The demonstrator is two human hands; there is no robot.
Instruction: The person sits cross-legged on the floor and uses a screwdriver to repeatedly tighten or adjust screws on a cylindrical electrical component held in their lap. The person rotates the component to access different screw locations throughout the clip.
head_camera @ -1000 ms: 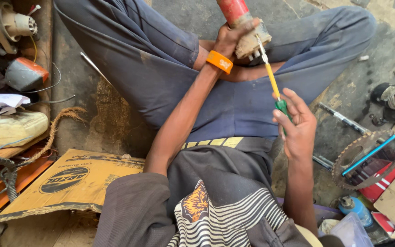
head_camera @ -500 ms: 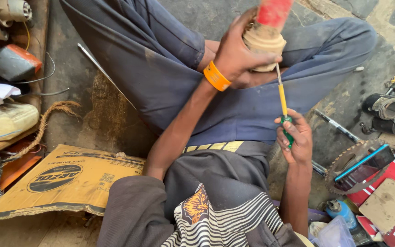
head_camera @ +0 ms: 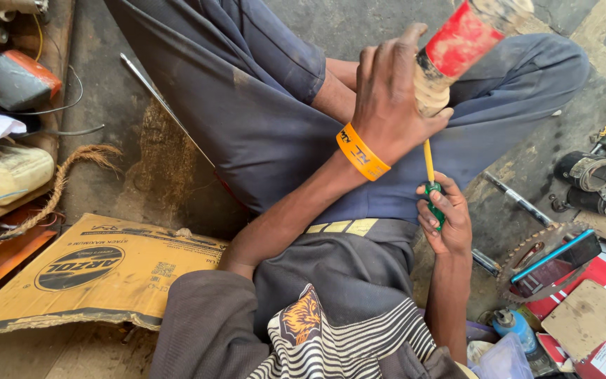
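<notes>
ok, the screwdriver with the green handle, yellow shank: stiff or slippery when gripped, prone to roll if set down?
The screwdriver probably stays stiff: its thin shank looks straight between the right hand and the red-and-tan cylindrical part in the left hand. Its handle seems rounded, so it may roll on the concrete floor. Slipperiness can't be judged.

Open floor lies at twelve o'clock, between the knees — the widest way out. The left hand grips a red-and-tan cylinder at one o'clock, and the right hand holds a yellow-shafted screwdriver just below it, so little gap remains between them. At three o'clock motor parts and a phone crowd the ground. At nine o'clock flattened cardboard, a rope and a thin metal rod lie across the way — passage there is low and narrow.
</notes>
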